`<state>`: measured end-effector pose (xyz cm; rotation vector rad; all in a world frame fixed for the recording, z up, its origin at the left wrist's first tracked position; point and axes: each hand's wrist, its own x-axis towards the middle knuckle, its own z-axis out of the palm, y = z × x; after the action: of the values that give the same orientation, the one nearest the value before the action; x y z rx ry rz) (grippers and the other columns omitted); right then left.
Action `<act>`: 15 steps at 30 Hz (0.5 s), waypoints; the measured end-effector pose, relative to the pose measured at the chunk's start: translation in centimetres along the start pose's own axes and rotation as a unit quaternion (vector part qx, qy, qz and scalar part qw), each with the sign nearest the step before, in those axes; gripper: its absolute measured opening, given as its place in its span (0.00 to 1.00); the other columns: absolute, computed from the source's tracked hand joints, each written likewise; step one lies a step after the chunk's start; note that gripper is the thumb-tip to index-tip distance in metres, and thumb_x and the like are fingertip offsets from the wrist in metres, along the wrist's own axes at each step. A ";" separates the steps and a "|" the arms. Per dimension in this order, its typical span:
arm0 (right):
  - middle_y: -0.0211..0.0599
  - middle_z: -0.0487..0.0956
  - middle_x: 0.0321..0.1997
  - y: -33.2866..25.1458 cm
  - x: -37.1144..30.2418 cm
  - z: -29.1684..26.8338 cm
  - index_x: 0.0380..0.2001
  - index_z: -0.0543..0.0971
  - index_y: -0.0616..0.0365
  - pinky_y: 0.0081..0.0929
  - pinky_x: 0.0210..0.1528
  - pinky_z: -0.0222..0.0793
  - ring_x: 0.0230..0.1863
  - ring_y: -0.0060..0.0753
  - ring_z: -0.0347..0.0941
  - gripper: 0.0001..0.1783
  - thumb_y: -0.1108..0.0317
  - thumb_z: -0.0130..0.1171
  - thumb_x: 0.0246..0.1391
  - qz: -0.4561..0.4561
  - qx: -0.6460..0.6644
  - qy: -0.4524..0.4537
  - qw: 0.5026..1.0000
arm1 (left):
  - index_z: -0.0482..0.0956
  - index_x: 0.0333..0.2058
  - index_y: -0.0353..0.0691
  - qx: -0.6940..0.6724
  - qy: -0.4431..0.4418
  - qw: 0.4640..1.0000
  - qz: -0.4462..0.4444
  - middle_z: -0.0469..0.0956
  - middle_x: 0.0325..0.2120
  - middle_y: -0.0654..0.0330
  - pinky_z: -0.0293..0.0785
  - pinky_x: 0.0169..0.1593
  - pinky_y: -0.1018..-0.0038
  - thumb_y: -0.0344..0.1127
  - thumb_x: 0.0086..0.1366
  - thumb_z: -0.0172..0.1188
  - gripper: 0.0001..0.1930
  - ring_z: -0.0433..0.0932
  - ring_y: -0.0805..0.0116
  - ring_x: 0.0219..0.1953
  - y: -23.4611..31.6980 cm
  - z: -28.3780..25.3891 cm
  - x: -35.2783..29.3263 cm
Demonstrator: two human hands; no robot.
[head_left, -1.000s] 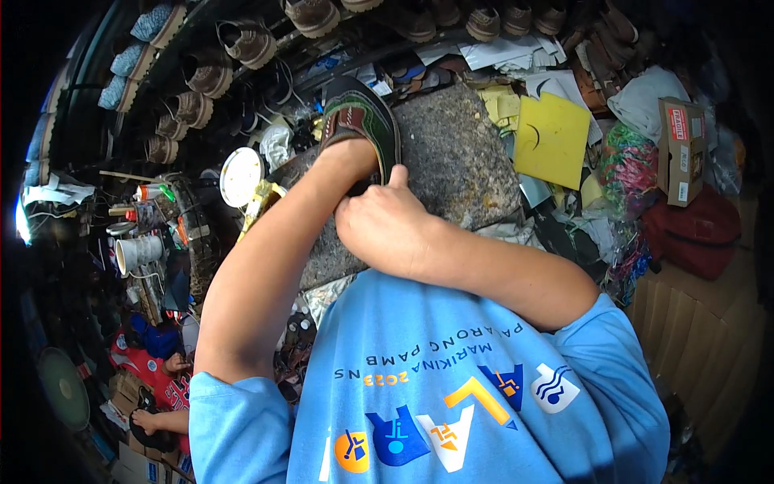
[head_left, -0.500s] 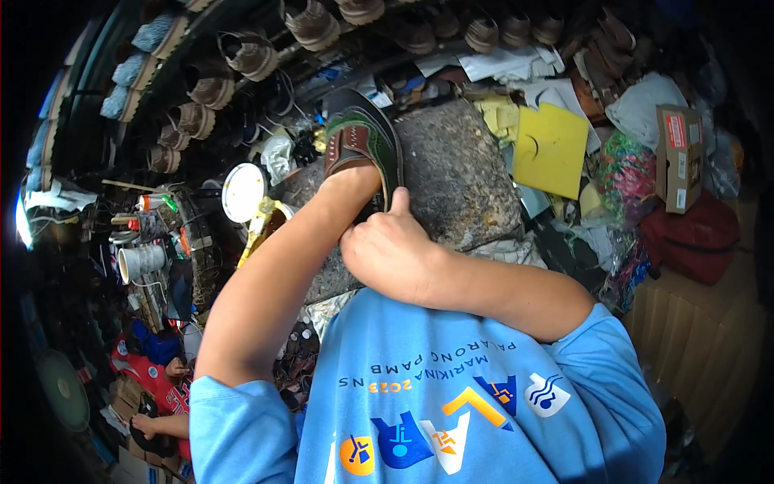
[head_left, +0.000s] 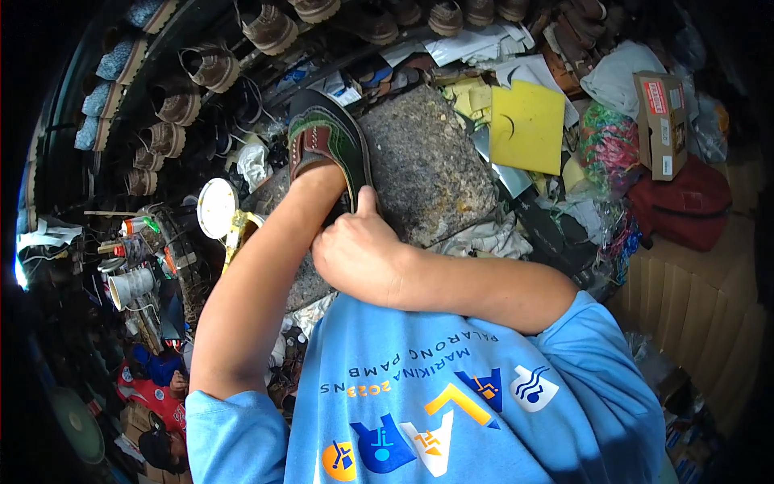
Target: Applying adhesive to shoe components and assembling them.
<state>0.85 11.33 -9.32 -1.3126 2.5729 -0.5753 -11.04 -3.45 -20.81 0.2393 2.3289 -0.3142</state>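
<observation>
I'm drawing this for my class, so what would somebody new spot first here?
Probably the green and brown shoe, above and left of the middle, over the grey block, with the right grip at its heel. The bright blue shirt fills the bottom middle. Then the yellow sheet stands out at upper right, and brown shoes at upper left.

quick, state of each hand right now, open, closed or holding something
Left hand: inside the shoe, mostly hidden; cannot tell if open.
Right hand: partly curled at the shoe's heel end, one digit extended; grip cannot be told.
</observation>
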 end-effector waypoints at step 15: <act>0.37 0.81 0.19 -0.8 0.1 -0.1 0.28 0.78 0.56 0.58 0.42 0.62 0.22 0.39 0.81 0.02 0.71 0.57 0.52 -0.028 0.011 0.075 0.997 | 0.43 0.77 0.57 -0.053 0.269 0.962 -0.001 0.27 0.79 0.58 0.26 0.78 0.56 0.66 0.68 0.43 0.44 0.28 0.51 0.80 -10.9 16.9 12.5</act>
<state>1.31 10.83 -8.92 -1.3884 2.6465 -0.7371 -11.31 -17.88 -39.60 0.2976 2.8725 -0.1314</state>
